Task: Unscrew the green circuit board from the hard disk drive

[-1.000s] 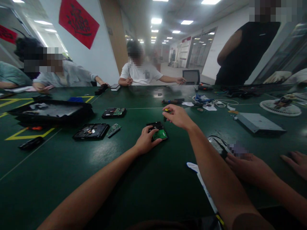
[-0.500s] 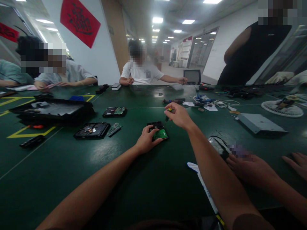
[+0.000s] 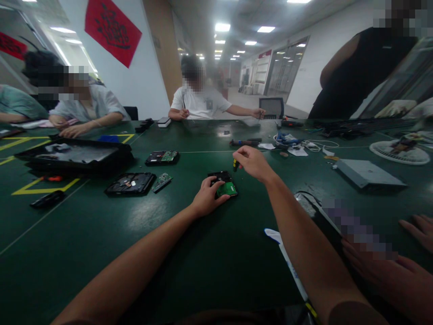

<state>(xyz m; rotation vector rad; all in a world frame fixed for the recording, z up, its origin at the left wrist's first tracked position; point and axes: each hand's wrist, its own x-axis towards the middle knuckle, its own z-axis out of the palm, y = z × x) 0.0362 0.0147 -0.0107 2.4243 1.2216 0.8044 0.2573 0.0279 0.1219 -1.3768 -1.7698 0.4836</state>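
Note:
A hard drive [image 3: 221,177], black with a green circuit board [image 3: 228,189], lies on the green table. My left hand [image 3: 207,197] grips it from the near left side, thumb on the board's near edge and fingers over the left edge. Above the drive's far right corner, my right hand [image 3: 249,161] pinches a short yellow-and-black screwdriver [image 3: 235,165] that points down. Its tip is too small to make out. To the left lie an opened drive case [image 3: 130,184], a loose circuit board [image 3: 162,182] and another hard drive [image 3: 162,157].
A large black tray [image 3: 74,155] stands at left. A grey metal box [image 3: 370,173], cables [image 3: 287,140] and a round white fan grille [image 3: 399,152] are at right. A co-worker's hand [image 3: 382,266] is close to my right forearm. Other people sit across the table.
The screwdriver is more upright in my right hand, which has shifted very slightly. My left hand and the drive stay put. The co-worker's hand at right has moved nearer the table's front edge.

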